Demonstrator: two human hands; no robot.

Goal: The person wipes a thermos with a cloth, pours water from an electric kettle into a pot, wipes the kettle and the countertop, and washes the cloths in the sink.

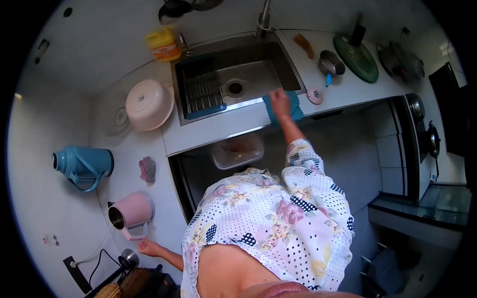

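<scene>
The right hand (279, 101) lies flat on a blue cloth (294, 108) draped over the counter edge just beside the steel sink (258, 74), with a round pink lid (315, 96) close by on the counter. The left hand (148, 246) reaches back along the white counter (149, 203) and touches the handle of a pink kettle (131, 212). Further along that counter sit a blue flask (82, 166), a pink upturned basin (149, 104) and a yellow bottle (163, 45).
</scene>
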